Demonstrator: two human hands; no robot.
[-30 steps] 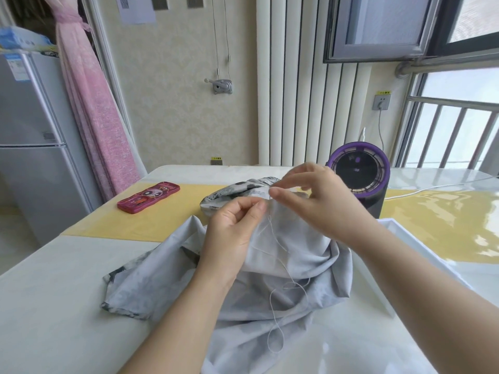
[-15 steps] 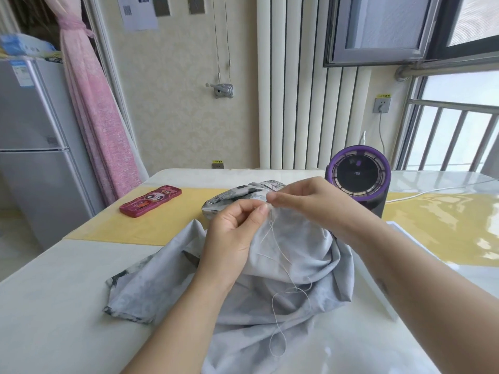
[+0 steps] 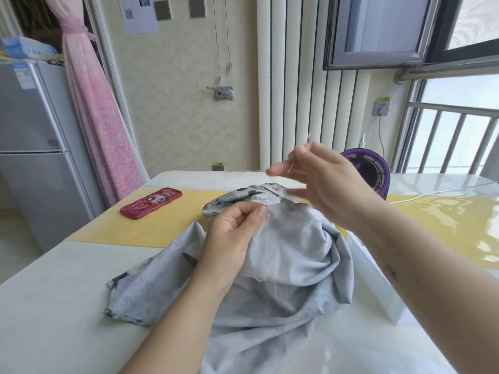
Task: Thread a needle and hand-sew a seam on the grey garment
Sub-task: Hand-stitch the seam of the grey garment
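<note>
White table (image 3: 54, 306), yellow mat (image 3: 151, 228), fridge (image 3: 32, 147) beside curtain (image 3: 91, 103); left hand (image 3: 229, 244) pinches grey garment (image 3: 297, 252), right hand (image 3: 329, 184) raised, pinching needle (image 3: 291, 167).

I'm seeing pale grey all over the garment (image 3: 283, 252), with darker charcoal blotches showing along its far and left edges. The thread (image 3: 308, 136) is showing up white. Far left, a pink-red phone case (image 3: 151, 203) with a big-eyed cartoon face is lying on the yellow mat (image 3: 162, 228), which is banding the white table (image 3: 54, 306). Far right, a purple-rimmed black gadget (image 3: 370, 174) is peeking out. A pink curtain (image 3: 100, 117) is hanging beside the silver fridge (image 3: 32, 144), and cream wallpaper (image 3: 175, 103) with a faint pattern is running behind.
</note>
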